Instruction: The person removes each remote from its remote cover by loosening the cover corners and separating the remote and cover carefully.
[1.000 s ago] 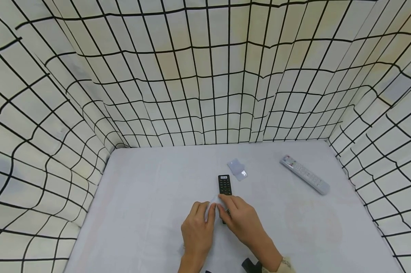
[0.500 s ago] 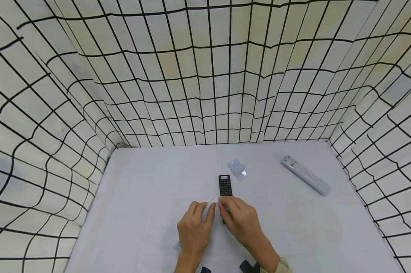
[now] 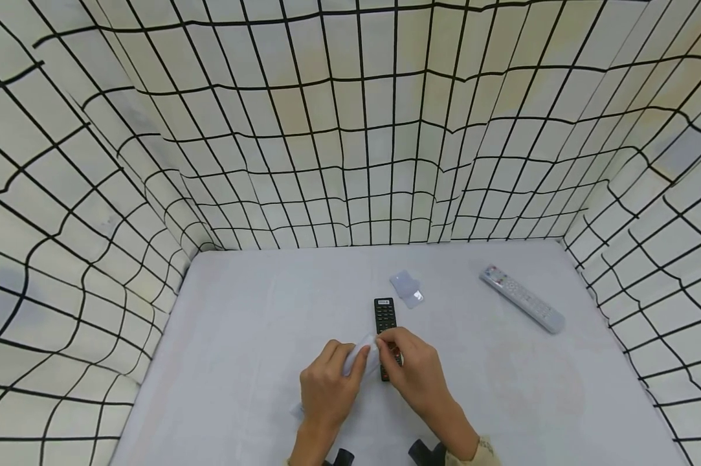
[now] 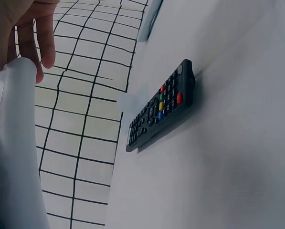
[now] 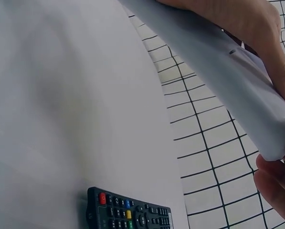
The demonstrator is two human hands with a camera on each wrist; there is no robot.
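Observation:
My left hand (image 3: 329, 385) grips a long, smooth white object (image 4: 20, 143) with rounded edges; its kind is not plain. A small dark slot shows on its surface in the right wrist view, where the thumb lies along it. At the object's far end, my right hand (image 3: 414, 369) pinches with thumb and forefinger, its other fingers (image 5: 273, 183) just under the tip. Right beside the hands, a black remote control (image 3: 385, 314) lies face up on the table, partly covered by the right hand in the head view. Its coloured buttons show in both wrist views.
A grey-white remote control (image 3: 522, 299) lies at an angle on the right of the white table (image 3: 257, 310). Small clear plastic pieces (image 3: 406, 288) lie behind the black remote. White walls with a black grid (image 3: 350, 142) enclose the table's back and sides.
My left hand has shifted slightly left and turned, baring more of the white object. The right hand stays at its tip, its fingers slightly lifted. The remotes lie where they were.

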